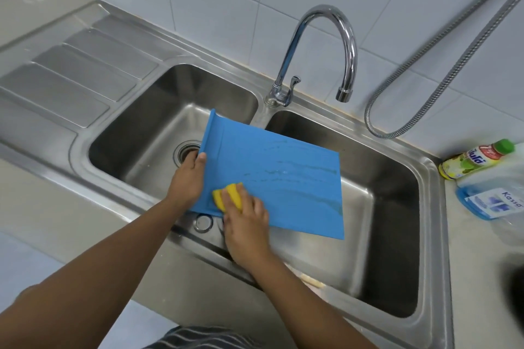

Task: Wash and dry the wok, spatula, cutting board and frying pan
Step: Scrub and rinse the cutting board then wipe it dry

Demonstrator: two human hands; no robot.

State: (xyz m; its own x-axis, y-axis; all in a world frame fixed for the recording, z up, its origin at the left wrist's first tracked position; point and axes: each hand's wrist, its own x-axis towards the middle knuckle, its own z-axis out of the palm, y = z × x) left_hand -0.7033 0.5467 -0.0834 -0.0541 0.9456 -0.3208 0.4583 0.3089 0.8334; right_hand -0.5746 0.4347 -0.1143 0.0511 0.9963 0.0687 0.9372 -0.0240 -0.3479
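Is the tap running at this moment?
Off, it seems: no water falls from the tap spout over the sink.

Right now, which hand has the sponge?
The right hand: it presses the yellow sponge onto the blue cutting board. The left hand only grips the board's raised edge over the sink.

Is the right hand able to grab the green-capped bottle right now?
Probably not yet: the right hand grips the sponge. The way across the sink to the bottle looks free.
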